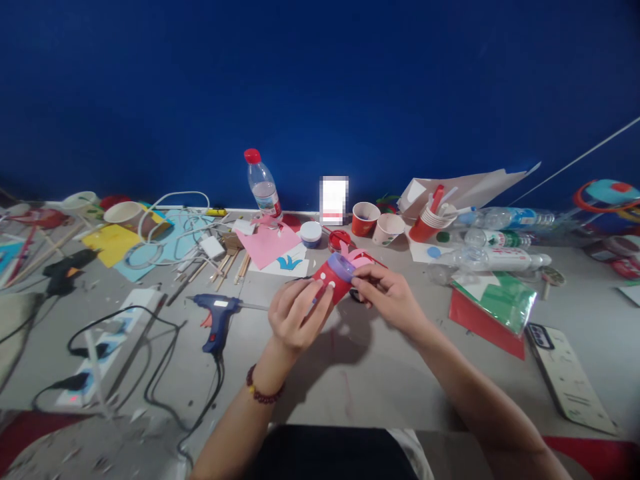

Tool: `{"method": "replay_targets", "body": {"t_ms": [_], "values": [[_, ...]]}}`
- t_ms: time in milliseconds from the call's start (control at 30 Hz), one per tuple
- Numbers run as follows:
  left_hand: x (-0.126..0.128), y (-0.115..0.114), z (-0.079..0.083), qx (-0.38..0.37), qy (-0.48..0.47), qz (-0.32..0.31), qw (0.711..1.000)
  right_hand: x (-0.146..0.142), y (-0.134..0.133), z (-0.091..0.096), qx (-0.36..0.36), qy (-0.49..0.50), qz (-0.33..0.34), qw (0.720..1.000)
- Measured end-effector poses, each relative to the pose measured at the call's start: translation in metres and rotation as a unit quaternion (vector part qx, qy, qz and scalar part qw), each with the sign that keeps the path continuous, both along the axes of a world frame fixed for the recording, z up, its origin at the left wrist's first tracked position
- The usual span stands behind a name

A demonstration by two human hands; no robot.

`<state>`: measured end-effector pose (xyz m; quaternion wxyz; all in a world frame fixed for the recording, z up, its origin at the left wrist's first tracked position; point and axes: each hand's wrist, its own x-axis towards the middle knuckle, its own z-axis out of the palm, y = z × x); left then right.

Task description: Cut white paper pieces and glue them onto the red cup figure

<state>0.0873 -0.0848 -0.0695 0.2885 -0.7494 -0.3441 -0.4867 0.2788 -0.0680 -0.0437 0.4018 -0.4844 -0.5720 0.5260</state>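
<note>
My left hand (295,313) is wrapped around a small red cup (340,288) with white dots and a purple band (342,265) at its rim. The cup is tilted, its mouth facing up and right, above the table. At that rim, the fingers of my right hand (387,293) are pinched together on the edge; anything small between them is hidden. Pink paper strips (354,254) stick up behind the rim. Beyond the cup are an open red paint pot (339,239) and a white-lidded jar (311,233).
A blue glue gun (220,317) lies left, its cord running toward a power strip (110,350). Behind are a water bottle (263,187), pink paper (267,243) and paper cups (365,219). Plastic bottles (500,260), green paper (505,300) and a phone (570,380) lie right.
</note>
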Motion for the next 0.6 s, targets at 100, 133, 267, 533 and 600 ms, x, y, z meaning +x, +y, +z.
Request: {"method": "replay_targets", "body": {"t_ms": [100, 133, 267, 533, 600], "values": [[0.0006, 0.0003, 0.0001, -0.001, 0.001, -0.006, 1.000, 0.0009, 0.0003, -0.0005, -0.005, -0.001, -0.004, 1.000], [0.0010, 0.0005, 0.0002, -0.004, -0.001, -0.009, 1.000, 0.0012, 0.0003, -0.0006, -0.006, -0.002, -0.006, 1.000], [0.0030, 0.0018, -0.0007, -0.029, -0.031, -0.036, 0.998, 0.0010, 0.0006, -0.0002, -0.004, -0.002, -0.012, 1.000], [0.0060, -0.0038, -0.0005, -0.100, -0.111, -0.082, 0.985, -0.0008, 0.0037, 0.0028, -0.003, 0.003, -0.023, 1.000], [0.0074, -0.0076, 0.0044, -0.146, -0.167, -0.138, 0.965, -0.0005, 0.0043, 0.0031, -0.001, 0.003, -0.025, 1.000]]}}
